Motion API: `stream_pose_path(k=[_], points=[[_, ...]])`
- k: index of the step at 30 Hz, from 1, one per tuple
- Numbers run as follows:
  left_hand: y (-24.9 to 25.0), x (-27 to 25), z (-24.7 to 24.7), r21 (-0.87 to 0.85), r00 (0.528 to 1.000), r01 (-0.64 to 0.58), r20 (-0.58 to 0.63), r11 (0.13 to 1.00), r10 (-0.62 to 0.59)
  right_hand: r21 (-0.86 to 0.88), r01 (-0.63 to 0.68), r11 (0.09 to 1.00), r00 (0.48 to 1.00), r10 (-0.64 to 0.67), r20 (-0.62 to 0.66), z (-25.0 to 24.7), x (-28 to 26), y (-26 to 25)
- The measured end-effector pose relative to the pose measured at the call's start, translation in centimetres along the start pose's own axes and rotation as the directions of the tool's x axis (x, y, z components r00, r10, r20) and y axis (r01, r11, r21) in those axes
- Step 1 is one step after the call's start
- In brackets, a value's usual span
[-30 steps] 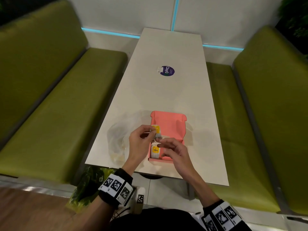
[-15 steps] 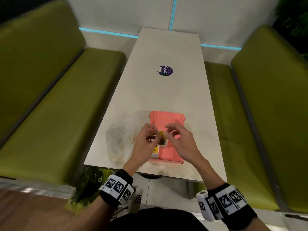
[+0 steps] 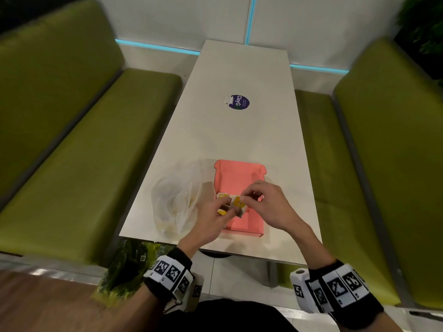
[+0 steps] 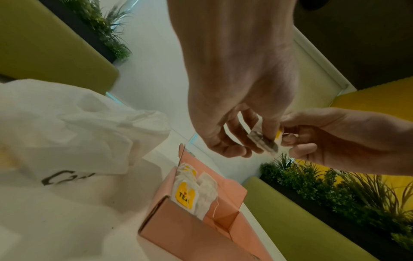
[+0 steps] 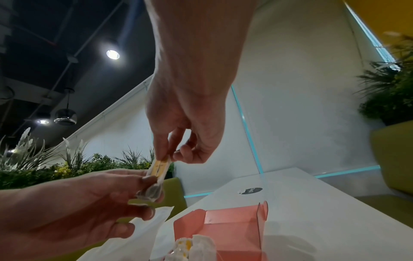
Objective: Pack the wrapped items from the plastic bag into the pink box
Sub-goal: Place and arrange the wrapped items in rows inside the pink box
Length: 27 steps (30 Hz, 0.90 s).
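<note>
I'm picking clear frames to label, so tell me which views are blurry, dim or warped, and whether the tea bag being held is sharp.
Head view: dim, edges warped, the held tea bag soft. Left wrist view: left hand smooth and slightly blurred, plastic bag washed pale. Right wrist view: ceiling lamp glares, right hand backlit, pink box fairly clear.

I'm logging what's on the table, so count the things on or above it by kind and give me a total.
Pink box: 1
Plastic bag: 1
Wrapped tea bag held by both hands: 1
Wrapped tea bags visible in the box: at least 2, the stack hides any more
Round sticker: 1
Total: at least 6
</note>
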<state>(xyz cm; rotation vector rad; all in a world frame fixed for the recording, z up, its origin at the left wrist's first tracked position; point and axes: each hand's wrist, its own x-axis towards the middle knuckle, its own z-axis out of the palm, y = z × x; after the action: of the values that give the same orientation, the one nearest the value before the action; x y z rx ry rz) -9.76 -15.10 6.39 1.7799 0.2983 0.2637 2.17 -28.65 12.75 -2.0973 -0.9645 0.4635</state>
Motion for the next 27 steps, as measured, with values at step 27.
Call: stream_pose_path(k=[27], points=[[-3.9,-1.2,4.3,0.875,0.955,-0.253,0.293,0.413,-0.036,-0.309,-0.088,0.947,0.981,0.136,0.140,6.5,3.0,5.8]])
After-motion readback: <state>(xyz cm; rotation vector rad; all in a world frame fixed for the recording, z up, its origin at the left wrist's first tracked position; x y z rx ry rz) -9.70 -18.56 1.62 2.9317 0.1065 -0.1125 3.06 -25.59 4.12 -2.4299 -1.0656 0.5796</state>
